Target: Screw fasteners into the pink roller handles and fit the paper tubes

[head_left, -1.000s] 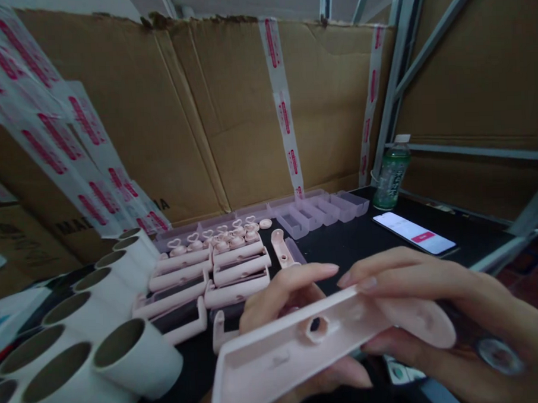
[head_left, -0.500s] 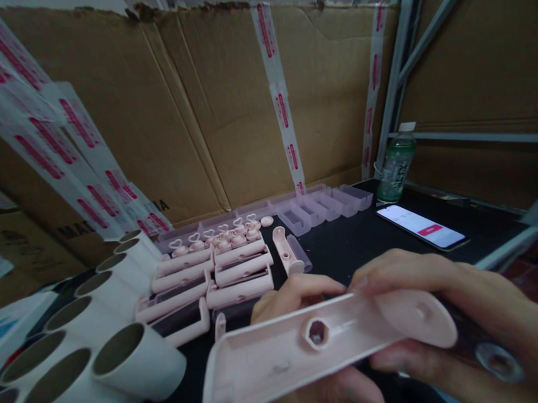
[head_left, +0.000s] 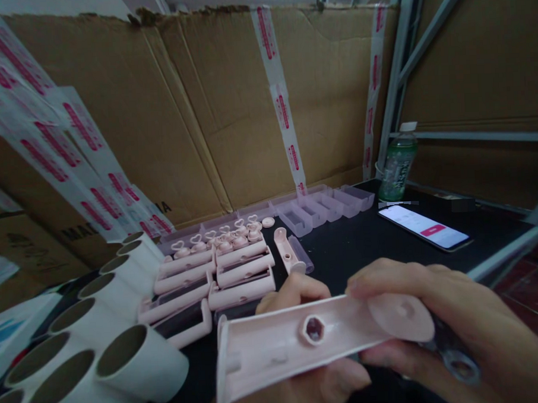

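A pale pink plastic shell (head_left: 275, 347), a long trough with a hexagonal hole in its floor and a rounded end plate, is held up close in front of me. My left hand (head_left: 334, 380) grips it from behind and below, with fingers over the far edge and the thumb near the lower edge. At the shell's right end, my right hand (head_left: 461, 318) is closed around the rounded end. A smoky translucent tube (head_left: 456, 356) sticks out of that same hand, its round open end towards me. Part of the tube is hidden behind the shell and fingers.
Several pink shells (head_left: 241, 295) lie in rows, with heart-topped pink pieces (head_left: 226, 242) behind them. One shell (head_left: 285, 251) lies apart beside a translucent tube (head_left: 301, 253). White tubes (head_left: 146, 367) stand left. Lilac trays (head_left: 296, 221), a phone (head_left: 424, 227) and a bottle (head_left: 398, 163) are farther back.
The shell has tilted a little, its rounded end shifting left and its square end now showing more. The tube in my right hand has moved left with it. Both hands keep their hold.
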